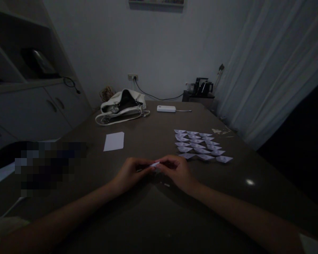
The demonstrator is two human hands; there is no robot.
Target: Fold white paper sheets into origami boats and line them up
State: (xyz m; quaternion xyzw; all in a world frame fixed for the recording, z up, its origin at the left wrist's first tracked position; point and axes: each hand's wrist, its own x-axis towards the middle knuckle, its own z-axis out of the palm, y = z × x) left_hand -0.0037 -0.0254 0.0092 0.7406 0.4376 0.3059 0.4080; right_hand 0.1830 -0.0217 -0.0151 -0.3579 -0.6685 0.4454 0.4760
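Between my two hands, just above the table, is a small folded piece of white paper [154, 164]. My left hand [132, 172] pinches its left side between thumb and fingers. On the other side my right hand [176, 171] pinches it the same way, so most of the paper is hidden by fingertips. Right of my hands, several folded paper boats [197, 141] stand in rows. A stack of white paper sheets [114, 141] lies to the left, beyond my left hand.
A white handbag [124, 104] sits at the table's far left. Near the far edge lies a white power bank [166, 109] with a short cable. A black kettle [204, 87] stands on a cabinet behind the table. White curtains [272, 63] hang at the right.
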